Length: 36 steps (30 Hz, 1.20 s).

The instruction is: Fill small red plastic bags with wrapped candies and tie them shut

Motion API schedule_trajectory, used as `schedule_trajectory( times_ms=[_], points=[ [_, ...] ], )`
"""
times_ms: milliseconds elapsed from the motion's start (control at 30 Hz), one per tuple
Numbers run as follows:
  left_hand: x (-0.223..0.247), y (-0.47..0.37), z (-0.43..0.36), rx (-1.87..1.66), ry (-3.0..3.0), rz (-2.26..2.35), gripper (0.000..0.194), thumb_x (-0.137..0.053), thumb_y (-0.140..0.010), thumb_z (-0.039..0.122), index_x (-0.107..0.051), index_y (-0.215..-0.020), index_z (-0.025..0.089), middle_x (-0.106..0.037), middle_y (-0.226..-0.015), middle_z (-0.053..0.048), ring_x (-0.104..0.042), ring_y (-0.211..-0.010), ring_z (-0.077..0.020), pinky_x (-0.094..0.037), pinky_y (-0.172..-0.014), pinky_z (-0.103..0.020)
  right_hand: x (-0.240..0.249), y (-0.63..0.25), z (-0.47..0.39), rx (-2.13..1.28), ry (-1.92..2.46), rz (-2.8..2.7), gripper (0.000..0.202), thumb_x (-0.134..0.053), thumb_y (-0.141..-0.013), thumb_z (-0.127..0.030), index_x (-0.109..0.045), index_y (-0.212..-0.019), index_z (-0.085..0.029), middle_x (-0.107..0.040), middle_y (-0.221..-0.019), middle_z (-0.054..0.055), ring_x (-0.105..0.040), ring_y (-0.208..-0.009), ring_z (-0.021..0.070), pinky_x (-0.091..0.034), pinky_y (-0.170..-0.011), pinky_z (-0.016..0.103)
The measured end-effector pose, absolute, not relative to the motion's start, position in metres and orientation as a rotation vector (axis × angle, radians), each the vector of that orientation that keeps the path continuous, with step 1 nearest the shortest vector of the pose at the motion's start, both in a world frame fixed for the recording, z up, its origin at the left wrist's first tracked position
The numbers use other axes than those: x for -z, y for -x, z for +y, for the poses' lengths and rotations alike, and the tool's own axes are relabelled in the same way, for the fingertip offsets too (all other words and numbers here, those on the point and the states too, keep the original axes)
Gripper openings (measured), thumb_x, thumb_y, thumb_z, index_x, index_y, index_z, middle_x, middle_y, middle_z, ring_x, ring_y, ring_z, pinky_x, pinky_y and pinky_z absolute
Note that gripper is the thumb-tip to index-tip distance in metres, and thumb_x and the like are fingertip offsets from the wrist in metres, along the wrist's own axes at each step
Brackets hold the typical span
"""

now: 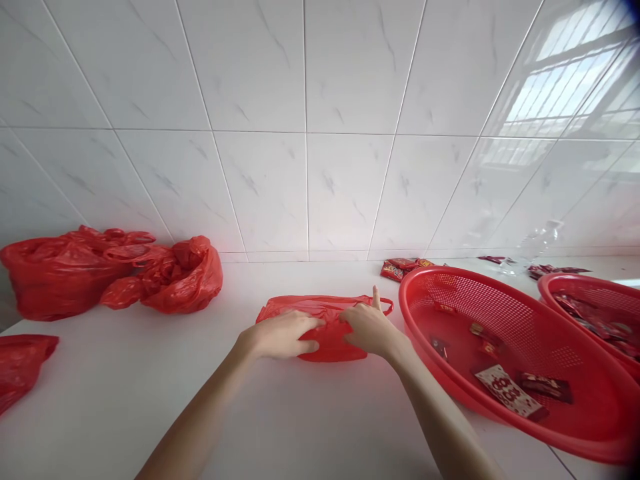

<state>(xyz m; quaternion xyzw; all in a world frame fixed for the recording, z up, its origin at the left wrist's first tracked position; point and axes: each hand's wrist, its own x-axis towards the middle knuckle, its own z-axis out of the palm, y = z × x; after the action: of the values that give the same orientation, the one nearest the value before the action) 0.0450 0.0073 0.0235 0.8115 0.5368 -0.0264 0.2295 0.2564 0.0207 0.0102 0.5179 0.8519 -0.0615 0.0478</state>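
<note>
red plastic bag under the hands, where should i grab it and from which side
Probably by the handle loop at the right end, coming from above with the right hand, since the basket stands close on that side. The loop sticks out past the body of the red plastic bag, which lies rather flat on the counter.

Countertop [165, 393]: white
Left: bulging red plastic bags [65, 273]
Middle: flat red plastic bag [335, 351]
Right: red perforated baskets [480, 293], red snack packets [400, 268], clear bottle [543, 240]
</note>
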Motion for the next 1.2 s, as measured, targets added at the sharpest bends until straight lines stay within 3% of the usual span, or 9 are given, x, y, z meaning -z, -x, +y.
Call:
schedule_trajectory(
  times_ms=[67,233,367,500,633,767,967,1100,1200],
  points=[
    [-0.035,-0.047,-0.002,-0.043,-2.243,1.295,0.035,-0.05,-0.087,0.045,-0.065,-0.117,0.035,-0.066,-0.123,-0.001,-0.059,-0.113,-0.0264,-0.047,-0.08,-0.03,-0.018,-0.261,0.016,0.204,-1.554,2.734,0.015,-0.055,-0.08,-0.011,-0.068,-0.079,-0.019,-0.067,-0.07,0.002,-0.065,-0.083,0.0212,-0.012,-0.113,0.064],
    [-0.047,-0.047,0.001,-0.327,-2.344,1.252,0.034,-0.039,-0.094,0.032,-0.072,-0.103,0.029,-0.072,-0.099,-0.002,-0.062,-0.096,-0.0218,-0.041,-0.097,-0.035,-0.026,-0.264,0.011,0.134,-1.452,3.008,0.031,-0.04,-0.089,-0.008,-0.068,-0.084,-0.022,-0.069,-0.073,0.0,-0.064,-0.08,0.0168,-0.019,-0.115,0.052],
    [-0.023,-0.036,0.026,-0.304,-2.443,1.38,0.034,-0.042,-0.09,0.02,-0.073,-0.102,0.029,-0.071,-0.11,-0.003,-0.051,-0.124,-0.0218,-0.009,-0.12,-0.047,-0.008,-0.255,0.024,0.074,-1.364,2.983,0.037,-0.033,-0.085,0.001,-0.063,-0.078,-0.019,-0.064,-0.065,0.0,-0.061,-0.074,0.015,-0.026,-0.113,0.048],
    [0.009,-0.033,0.043,-0.082,-2.365,1.459,0.03,-0.046,-0.087,0.02,-0.073,-0.096,0.028,-0.072,-0.102,-0.004,-0.052,-0.124,-0.0227,-0.003,-0.119,-0.055,0.021,-0.251,0.045,0.036,-1.409,2.843,0.036,-0.035,-0.081,0.005,-0.063,-0.083,-0.017,-0.067,-0.074,0.005,-0.062,-0.094,0.0209,-0.025,-0.111,0.053],
    [0.026,-0.039,0.049,-0.093,-2.34,1.588,0.038,-0.039,-0.095,0.033,-0.065,-0.069,0.022,-0.068,-0.076,-0.004,-0.057,-0.114,-0.026,0.0,-0.116,-0.063,0.037,-0.253,0.055,0.06,-1.486,2.727,0.036,-0.035,-0.082,0.003,-0.064,-0.088,-0.016,-0.067,-0.076,0.006,-0.064,-0.09,0.0207,-0.017,-0.113,0.057],
    [0.031,-0.037,0.054,-0.008,-2.291,1.654,0.051,-0.038,-0.096,0.043,-0.049,-0.052,0.018,-0.062,-0.064,-0.008,-0.043,-0.133,-0.0329,0.007,-0.112,-0.069,0.039,-0.254,0.057,0.147,-1.565,2.654,0.02,-0.049,-0.083,-0.011,-0.066,-0.09,-0.018,-0.07,-0.083,0.006,-0.064,-0.092,0.0233,-0.011,-0.112,0.063],
    [0.034,-0.026,0.056,0.228,-2.215,1.641,0.023,-0.067,-0.069,0.022,-0.051,-0.053,0.017,-0.07,-0.096,-0.011,-0.011,-0.149,-0.0397,0.011,-0.106,-0.077,0.04,-0.254,0.055,0.237,-1.692,2.486,0.022,-0.059,-0.068,-0.007,-0.063,-0.088,-0.015,-0.069,-0.09,0.01,-0.063,-0.094,0.0276,-0.01,-0.106,0.075],
    [0.031,-0.025,0.053,0.335,-2.172,1.66,0.015,-0.067,-0.058,0.01,-0.053,-0.06,0.016,-0.069,-0.104,-0.013,-0.01,-0.148,-0.0453,0.005,-0.104,-0.08,0.038,-0.257,0.053,0.297,-1.691,2.437,0.029,-0.06,-0.064,-0.005,-0.062,-0.092,-0.014,-0.068,-0.097,0.01,-0.062,-0.1,0.0295,-0.006,-0.101,0.082],
    [0.026,-0.026,0.049,0.279,-2.212,1.681,0.014,-0.063,-0.06,0.009,-0.055,-0.067,0.017,-0.069,-0.102,-0.011,-0.01,-0.148,-0.0445,0.006,-0.104,-0.08,0.03,-0.261,0.051,0.339,-1.602,2.472,0.034,-0.059,-0.062,-0.003,-0.062,-0.093,-0.017,-0.068,-0.099,0.007,-0.06,-0.104,0.0284,-0.005,-0.106,0.077]
  ],
)
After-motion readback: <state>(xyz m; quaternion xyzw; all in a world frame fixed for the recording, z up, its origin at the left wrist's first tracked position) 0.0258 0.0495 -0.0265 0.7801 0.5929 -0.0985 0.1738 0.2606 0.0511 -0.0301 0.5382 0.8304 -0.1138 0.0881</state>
